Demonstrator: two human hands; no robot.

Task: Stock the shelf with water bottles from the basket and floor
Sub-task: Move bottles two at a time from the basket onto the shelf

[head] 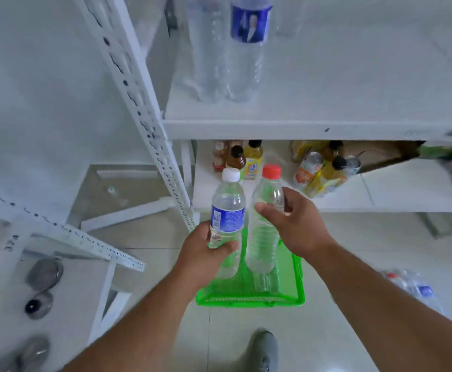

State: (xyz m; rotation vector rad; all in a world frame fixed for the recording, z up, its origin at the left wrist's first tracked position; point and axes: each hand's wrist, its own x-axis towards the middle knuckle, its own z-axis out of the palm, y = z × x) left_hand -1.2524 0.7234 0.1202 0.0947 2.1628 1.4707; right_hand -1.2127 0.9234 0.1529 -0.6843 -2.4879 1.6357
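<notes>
L hand (pixel 206 248) fingers wrapped round white-cap bottle (pixel 227 213), R hand (pixel 297 224) pinching red-cap bottle (pixel 265 226) (both upright), green basket (pixel 297 285) below fingers

This looks like a small shop or its stockroom. White slotted metal shelving (pixel 300 127) stands on a pale tiled floor (pixel 354 264), with juice bottles (pixel 249 159) crowded on the lower shelf, water bottles (pixel 246 49) above, and a green plastic basket (pixel 251 300) on the floor.

Left hand (pixel 206 251), right hand (pixel 297 224): both gripping, raised.
</notes>
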